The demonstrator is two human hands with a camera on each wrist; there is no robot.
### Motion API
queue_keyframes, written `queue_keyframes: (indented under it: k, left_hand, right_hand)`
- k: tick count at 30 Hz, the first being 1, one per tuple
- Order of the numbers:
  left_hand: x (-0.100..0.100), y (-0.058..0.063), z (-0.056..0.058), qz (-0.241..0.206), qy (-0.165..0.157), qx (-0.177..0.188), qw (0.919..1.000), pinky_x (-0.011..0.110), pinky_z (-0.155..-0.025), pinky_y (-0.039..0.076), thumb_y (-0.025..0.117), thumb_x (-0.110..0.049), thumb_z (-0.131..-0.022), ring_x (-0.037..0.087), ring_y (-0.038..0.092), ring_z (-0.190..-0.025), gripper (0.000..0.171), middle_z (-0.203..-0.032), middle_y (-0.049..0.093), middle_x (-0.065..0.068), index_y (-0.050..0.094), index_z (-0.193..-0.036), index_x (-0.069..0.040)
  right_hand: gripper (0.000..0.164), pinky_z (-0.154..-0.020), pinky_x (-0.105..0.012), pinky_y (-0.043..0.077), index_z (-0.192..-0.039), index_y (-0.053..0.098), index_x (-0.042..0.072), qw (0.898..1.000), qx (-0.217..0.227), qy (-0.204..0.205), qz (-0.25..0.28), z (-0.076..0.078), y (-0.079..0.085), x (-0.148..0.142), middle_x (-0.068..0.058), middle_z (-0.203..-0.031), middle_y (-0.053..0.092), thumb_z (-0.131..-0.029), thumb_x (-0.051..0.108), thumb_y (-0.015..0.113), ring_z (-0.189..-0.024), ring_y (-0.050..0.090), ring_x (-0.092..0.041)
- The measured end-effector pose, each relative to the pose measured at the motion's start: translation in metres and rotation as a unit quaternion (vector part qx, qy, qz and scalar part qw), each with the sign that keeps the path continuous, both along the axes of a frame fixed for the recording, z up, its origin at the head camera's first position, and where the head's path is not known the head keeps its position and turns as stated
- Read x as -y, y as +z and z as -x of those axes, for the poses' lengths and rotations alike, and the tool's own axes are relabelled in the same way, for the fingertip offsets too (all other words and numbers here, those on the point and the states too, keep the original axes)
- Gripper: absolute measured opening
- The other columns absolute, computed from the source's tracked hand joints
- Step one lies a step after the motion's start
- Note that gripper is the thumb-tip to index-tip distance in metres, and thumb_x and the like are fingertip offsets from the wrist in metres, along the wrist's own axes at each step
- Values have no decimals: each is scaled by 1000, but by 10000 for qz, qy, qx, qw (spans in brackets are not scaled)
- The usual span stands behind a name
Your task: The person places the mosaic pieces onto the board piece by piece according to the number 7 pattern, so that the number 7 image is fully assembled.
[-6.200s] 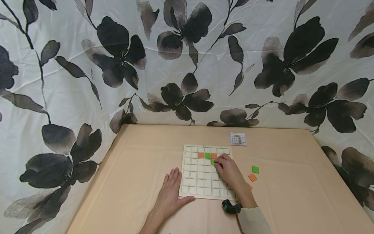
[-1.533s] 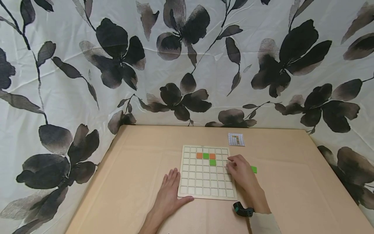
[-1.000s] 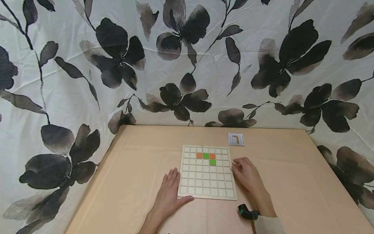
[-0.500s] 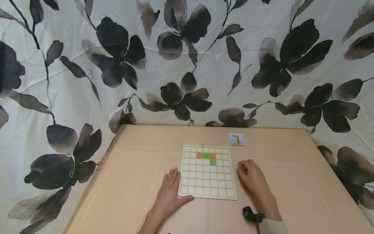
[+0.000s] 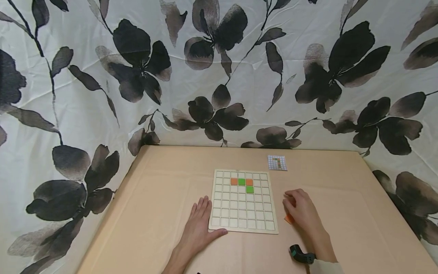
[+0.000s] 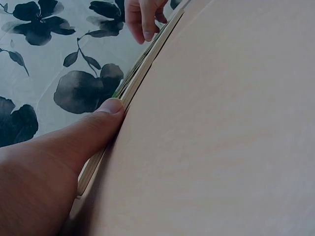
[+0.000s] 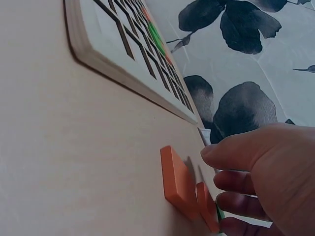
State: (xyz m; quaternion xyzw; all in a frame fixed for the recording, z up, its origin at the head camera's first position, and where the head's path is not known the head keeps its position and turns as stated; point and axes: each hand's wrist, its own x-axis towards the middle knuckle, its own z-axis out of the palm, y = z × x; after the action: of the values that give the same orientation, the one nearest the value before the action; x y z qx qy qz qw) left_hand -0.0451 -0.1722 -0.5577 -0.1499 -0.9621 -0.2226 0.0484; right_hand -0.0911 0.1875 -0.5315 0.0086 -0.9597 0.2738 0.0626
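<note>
A pale grid board (image 5: 237,206) lies on the table, with orange and green square tiles (image 5: 241,182) set in its upper rows. My left hand (image 5: 198,227) lies flat at the board's left side, its thumb (image 6: 110,107) against the front edge. Right of the board, my right hand (image 5: 303,209) is over the loose tiles, fingers loosely bent and nothing between them. Below it one orange tile (image 5: 288,219) peeks out. The right wrist view shows this orange tile (image 7: 178,183), a second orange tile (image 7: 207,207) and a sliver of green tile (image 7: 220,212) behind the fingers.
A small printed card (image 5: 277,162) with a coloured grid pattern lies beyond the board's far right corner. A black band device (image 5: 301,255) is on the right wrist. Floral cloth (image 5: 260,80) hangs behind the table's far edge.
My right hand has left the green tile in the board's second row and drawn rightward and nearer, over the loose tiles. An orange tile now shows beneath it. My left hand stays put.
</note>
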Motion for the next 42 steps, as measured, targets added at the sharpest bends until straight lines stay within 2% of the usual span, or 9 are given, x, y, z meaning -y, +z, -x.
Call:
queue_keyframes:
  k: [5, 14, 22, 32, 42]
  left_hand:
    - [0, 0, 0, -16, -23, -7, 10000, 49, -129, 19, 67, -73, -78, 37, 27, -153, 110, -161, 33, 22, 39, -150, 5]
    - [1, 0, 0, -37, -6, 4, 10000, 49, -129, 18, 68, -73, -77, 36, 27, -153, 110, -161, 33, 22, 39, -150, 5]
    - [0, -2, -1, -65, -3, 34, 10000, 48, -129, 17, 68, -72, -77, 36, 26, -153, 110, -161, 33, 21, 39, -151, 4]
    - [1, -2, 0, 24, -6, -33, 10000, 48, -129, 19, 67, -74, -77, 36, 28, -153, 111, -161, 34, 22, 39, -150, 4]
    - [1, -2, 0, 38, -16, -69, 10000, 49, -129, 20, 68, -73, -77, 36, 28, -152, 110, -161, 34, 22, 40, -150, 5]
  right_hand:
    - [32, -89, -51, 59, -118, 67, -3, 9999, -28, -47, -98, -3, -1, -4, -19, -114, 64, -92, 15, 69, -99, 60, -31]
    - [31, -82, -44, 57, -115, 67, -3, 9998, 3, -151, -101, -8, -4, -10, -16, -108, 61, -90, 15, 69, -92, 58, -26]
    - [32, -85, -47, 55, -114, 66, -3, 9998, 172, -67, -97, -10, -4, -15, -17, -108, 62, -89, 19, 68, -93, 57, -28]
    - [29, -78, -39, 52, -111, 68, 1, 9994, 315, -19, -103, -12, -4, -20, -13, -106, 63, -89, 21, 69, -88, 56, -23]
    - [31, -85, -46, 55, -116, 67, 0, 9993, 339, 121, -43, -13, -4, -19, -15, -110, 62, -92, 19, 69, -93, 59, -25]
